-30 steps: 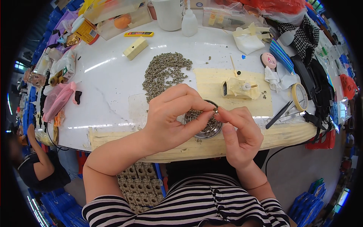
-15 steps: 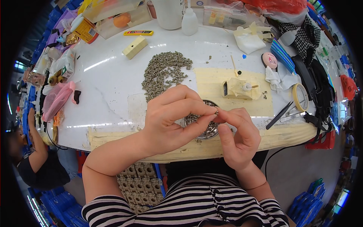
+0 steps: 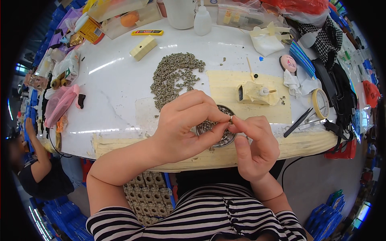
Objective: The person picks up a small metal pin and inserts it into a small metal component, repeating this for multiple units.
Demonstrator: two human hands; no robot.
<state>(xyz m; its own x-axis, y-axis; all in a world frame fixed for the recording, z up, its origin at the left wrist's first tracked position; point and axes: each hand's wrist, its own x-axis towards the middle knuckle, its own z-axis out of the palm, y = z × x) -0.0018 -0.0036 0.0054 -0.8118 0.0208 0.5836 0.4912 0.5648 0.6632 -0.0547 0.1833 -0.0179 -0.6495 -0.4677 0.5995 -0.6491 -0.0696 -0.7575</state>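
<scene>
While both hands (image 3: 225,128) stay pinching small part (image 3: 231,119), nothing's moved.

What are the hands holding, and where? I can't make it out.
A tiny metal piece, pinched between fingertips of the left hand and right hand.

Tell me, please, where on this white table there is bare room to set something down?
The widest bare patch lies between the pink brush and the pile of small grey parts. The table's far edge and right side are crowded, and both hands, left hand and right hand, cover the round dish.
</scene>
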